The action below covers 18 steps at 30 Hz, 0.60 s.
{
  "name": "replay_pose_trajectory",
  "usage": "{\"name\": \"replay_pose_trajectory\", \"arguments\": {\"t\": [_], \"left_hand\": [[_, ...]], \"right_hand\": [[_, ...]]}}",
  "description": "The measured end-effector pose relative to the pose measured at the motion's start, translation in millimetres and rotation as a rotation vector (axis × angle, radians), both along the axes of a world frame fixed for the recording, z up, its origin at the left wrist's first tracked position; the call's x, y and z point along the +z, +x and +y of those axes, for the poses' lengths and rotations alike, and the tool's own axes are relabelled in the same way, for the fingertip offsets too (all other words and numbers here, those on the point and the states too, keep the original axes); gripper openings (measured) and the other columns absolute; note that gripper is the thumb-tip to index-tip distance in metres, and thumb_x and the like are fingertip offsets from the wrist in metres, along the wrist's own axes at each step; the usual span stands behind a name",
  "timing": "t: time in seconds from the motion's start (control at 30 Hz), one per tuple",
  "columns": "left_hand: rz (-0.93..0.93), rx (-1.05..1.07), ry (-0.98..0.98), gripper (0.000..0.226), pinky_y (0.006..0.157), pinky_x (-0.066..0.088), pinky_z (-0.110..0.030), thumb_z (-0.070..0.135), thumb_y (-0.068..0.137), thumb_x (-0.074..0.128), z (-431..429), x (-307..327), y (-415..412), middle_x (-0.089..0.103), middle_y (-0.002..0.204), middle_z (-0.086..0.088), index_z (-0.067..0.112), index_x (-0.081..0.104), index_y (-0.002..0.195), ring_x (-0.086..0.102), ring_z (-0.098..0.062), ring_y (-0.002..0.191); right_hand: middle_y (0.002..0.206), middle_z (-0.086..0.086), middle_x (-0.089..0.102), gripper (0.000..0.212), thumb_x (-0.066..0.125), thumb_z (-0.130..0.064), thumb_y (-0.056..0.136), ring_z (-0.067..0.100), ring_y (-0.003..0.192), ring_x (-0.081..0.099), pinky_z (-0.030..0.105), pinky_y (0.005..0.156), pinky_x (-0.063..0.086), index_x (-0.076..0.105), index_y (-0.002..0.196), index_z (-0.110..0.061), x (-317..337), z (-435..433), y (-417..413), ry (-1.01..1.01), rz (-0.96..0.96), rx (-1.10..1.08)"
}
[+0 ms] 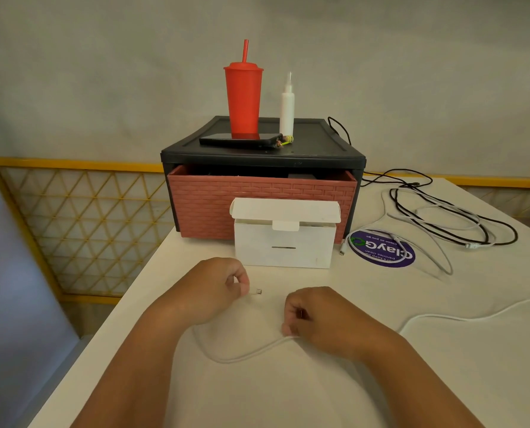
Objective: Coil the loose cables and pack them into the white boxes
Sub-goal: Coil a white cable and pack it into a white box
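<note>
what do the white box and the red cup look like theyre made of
White box: looks like thin matte cardboard, judging by the folded lid flap, tuck tab and slot. Red cup: probably matte plastic, uniform colour with a moulded lid and matching straw.

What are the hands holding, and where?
One thin white cable: left hand pinches it by the plug end, right hand pinches it farther along.
</note>
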<state>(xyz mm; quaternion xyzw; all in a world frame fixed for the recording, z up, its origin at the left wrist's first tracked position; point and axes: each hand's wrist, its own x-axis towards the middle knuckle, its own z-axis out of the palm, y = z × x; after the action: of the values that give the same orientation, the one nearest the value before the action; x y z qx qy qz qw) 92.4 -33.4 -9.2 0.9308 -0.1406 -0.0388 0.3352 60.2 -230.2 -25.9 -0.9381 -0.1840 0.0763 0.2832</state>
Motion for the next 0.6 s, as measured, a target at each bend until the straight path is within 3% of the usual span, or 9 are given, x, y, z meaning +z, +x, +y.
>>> {"name": "replay_pose_trajectory", "arguments": {"t": [0.13,0.2,0.3,0.37,0.43,0.5,0.6], "left_hand": [[0.015,-0.049,-0.065,0.019,0.056,0.035,-0.022,0.019,0.091,0.055,-7,-3,-1,0.041,0.060,0.009,0.027,0.056,0.074,0.041,-0.008,0.054],[-0.012,-0.073,-0.112,0.019,0.062,0.043,-0.030,0.018,0.091,0.055,-12,-4,-3,0.044,0.057,0.010,0.028,0.056,0.075,0.052,-0.012,0.057],[-0.109,-0.118,-0.132,0.022,0.066,0.047,-0.036,0.017,0.090,0.058,-21,-4,-7,0.046,0.048,0.015,0.030,0.056,0.072,0.054,-0.017,0.060],[-0.165,-0.116,-0.180,0.023,0.062,0.042,-0.031,0.017,0.087,0.061,-25,-4,-8,0.048,0.051,0.016,0.032,0.057,0.070,0.045,-0.007,0.055],[-0.187,-0.082,-0.314,0.021,0.066,0.042,-0.025,0.016,0.086,0.063,-29,-2,-8,0.054,0.063,0.013,0.030,0.060,0.071,0.048,-0.004,0.062],[-0.150,0.049,-0.525,0.014,0.075,0.047,-0.026,0.019,0.087,0.062,-34,0,-8,0.063,0.072,0.007,0.023,0.061,0.073,0.059,-0.011,0.074],[0.108,0.281,-0.854,0.024,0.076,0.054,-0.029,0.029,0.091,0.057,-40,7,-8,0.070,0.077,-0.002,0.012,0.059,0.075,0.067,-0.020,0.082]], "right_hand": [[0.070,-0.008,0.057,0.002,0.061,-0.024,0.087,0.002,0.058,0.046,0.016,0.058,0.038,0.062,0.087,-0.023,-2,3,1,0.199,-0.002,-0.079],[0.069,-0.007,0.058,0.008,0.063,-0.027,0.087,0.002,0.058,0.047,0.014,0.059,0.039,0.063,0.095,-0.025,-5,6,1,0.357,0.008,-0.114],[0.068,0.004,0.064,0.010,0.063,-0.022,0.087,0.009,0.061,0.050,0.026,0.064,0.041,0.066,0.077,-0.023,-7,13,2,0.473,-0.050,-0.149],[0.063,0.001,0.065,0.020,0.063,-0.015,0.086,0.008,0.057,0.051,0.026,0.062,0.042,0.065,0.067,-0.021,-9,16,3,0.528,-0.089,-0.194],[0.059,-0.008,0.064,0.024,0.062,-0.011,0.086,0.004,0.053,0.052,0.022,0.059,0.043,0.065,0.065,-0.023,-7,16,3,0.580,-0.154,-0.264],[0.062,-0.014,0.066,0.025,0.061,-0.009,0.086,0.003,0.055,0.055,0.020,0.059,0.045,0.067,0.070,-0.028,-5,14,2,0.629,-0.282,-0.336],[0.075,-0.015,0.067,0.015,0.063,-0.014,0.085,0.006,0.066,0.059,0.018,0.061,0.046,0.073,0.084,-0.026,-2,13,0,0.571,-0.573,-0.363]]}}
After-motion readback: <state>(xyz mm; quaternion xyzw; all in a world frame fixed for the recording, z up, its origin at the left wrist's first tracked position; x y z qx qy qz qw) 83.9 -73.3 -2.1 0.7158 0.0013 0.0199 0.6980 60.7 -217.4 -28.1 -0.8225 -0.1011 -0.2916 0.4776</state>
